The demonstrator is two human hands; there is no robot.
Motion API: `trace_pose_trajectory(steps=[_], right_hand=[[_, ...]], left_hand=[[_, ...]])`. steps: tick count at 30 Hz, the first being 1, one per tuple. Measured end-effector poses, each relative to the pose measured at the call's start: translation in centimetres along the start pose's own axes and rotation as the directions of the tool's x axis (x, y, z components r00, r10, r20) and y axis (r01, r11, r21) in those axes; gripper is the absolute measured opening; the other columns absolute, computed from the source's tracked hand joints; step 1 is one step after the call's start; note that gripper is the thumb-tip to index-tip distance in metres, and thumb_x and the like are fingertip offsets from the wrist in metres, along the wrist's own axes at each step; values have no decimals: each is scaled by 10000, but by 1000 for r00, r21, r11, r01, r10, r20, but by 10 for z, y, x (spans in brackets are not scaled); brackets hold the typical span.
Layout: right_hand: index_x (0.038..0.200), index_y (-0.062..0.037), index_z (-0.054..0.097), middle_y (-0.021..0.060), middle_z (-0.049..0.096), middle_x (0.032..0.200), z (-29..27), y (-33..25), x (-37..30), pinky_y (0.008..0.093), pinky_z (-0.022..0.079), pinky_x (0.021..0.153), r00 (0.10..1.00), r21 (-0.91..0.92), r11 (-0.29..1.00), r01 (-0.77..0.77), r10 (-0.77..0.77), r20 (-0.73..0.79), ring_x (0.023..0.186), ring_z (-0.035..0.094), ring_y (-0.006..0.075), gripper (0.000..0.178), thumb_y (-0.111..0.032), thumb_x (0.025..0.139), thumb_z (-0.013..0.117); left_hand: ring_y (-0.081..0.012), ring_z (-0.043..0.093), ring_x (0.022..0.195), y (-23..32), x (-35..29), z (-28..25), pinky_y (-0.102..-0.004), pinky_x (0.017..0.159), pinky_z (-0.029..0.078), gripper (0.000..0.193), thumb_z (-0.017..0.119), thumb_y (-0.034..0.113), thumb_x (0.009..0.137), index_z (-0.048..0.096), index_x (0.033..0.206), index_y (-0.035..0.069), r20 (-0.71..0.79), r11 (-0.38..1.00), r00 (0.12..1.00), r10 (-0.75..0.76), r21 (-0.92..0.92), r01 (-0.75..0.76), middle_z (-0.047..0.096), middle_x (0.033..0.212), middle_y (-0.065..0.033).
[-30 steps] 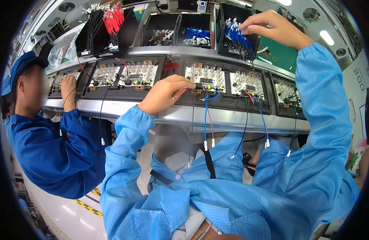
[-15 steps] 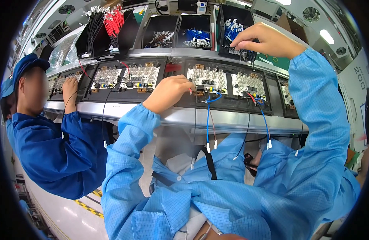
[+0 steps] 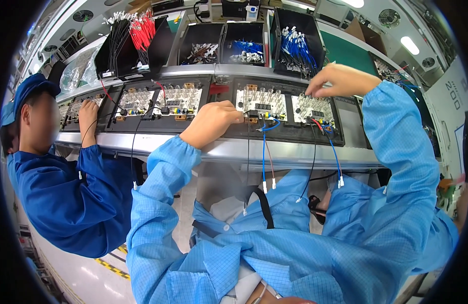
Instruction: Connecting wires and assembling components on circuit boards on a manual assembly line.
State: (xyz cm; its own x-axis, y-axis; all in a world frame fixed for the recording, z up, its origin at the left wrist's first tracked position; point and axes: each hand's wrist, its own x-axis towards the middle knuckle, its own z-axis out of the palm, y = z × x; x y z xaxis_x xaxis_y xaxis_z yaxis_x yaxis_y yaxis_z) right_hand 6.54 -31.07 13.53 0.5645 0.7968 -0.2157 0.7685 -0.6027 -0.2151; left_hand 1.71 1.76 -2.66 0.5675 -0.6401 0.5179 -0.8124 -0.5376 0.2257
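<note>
Two white circuit boards, the nearer-left one (image 3: 274, 105) and the right one (image 3: 301, 112), sit side by side in a black fixture plate (image 3: 290, 133); both carry clear upright parts and a small digit display. My left hand (image 3: 213, 120) rests at the left board's lower left edge, its fingers closed beside a black connector (image 3: 253, 114); what they pinch, if anything, is hidden. Over the top of the right board, my right hand (image 3: 343, 81) points down with bent fingers drawn together, and I cannot make out anything in them. Blue wires (image 3: 265, 157) with white end terminals hang off the front edge.
Behind the fixtures stand black bins: one of blue wires (image 3: 297, 48), two with shorter leads (image 3: 202, 50), one with black and red wires (image 3: 142, 33). At left, a co-worker in dark blue (image 3: 77, 197) has a hand (image 3: 89, 116) on another board. A metal rail (image 3: 219, 147) edges the line.
My right hand has come down and slightly right, from in front of the blue-wire bin to the right board. My left hand has shifted slightly left and down. The boards have barely moved.
</note>
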Motion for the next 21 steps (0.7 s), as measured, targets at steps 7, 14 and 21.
trace_pose_trajectory(steps=[7, 14, 21], right_hand=[[1038, -134, 724, 52, 709, 858, 33, 2, -1, 340, 505, 736, 990, -35, 999, 9, -4, 141, 812, 666, 215, 250, -189, 794, 722], [931, -107, 718, 66, 704, 905, 54, 7, 2, 372, 518, 739, 993, -95, 991, 93, -86, 83, 836, 660, 268, 142, -195, 823, 694], [917, -95, 693, 86, 682, 892, 76, 14, 7, 390, 523, 743, 981, -194, 965, 177, -189, -45, 855, 647, 294, 121, -182, 839, 662]], left_hand=[[-267, 635, 799, 5, 4, -3, -374, 694, 514, 80, 645, 136, 786, 673, 816, 67, 6, 998, 999, 41, 43, -41, 642, 790, -86], [-281, 637, 813, 6, 2, 0, -373, 705, 510, 146, 703, 91, 753, 660, 890, 67, 12, 999, 1000, -22, -28, 22, 650, 842, -80], [-290, 639, 814, 10, -1, -3, -377, 719, 521, 172, 734, 80, 715, 689, 873, 28, 32, 998, 999, -10, -59, 11, 654, 858, -106]])
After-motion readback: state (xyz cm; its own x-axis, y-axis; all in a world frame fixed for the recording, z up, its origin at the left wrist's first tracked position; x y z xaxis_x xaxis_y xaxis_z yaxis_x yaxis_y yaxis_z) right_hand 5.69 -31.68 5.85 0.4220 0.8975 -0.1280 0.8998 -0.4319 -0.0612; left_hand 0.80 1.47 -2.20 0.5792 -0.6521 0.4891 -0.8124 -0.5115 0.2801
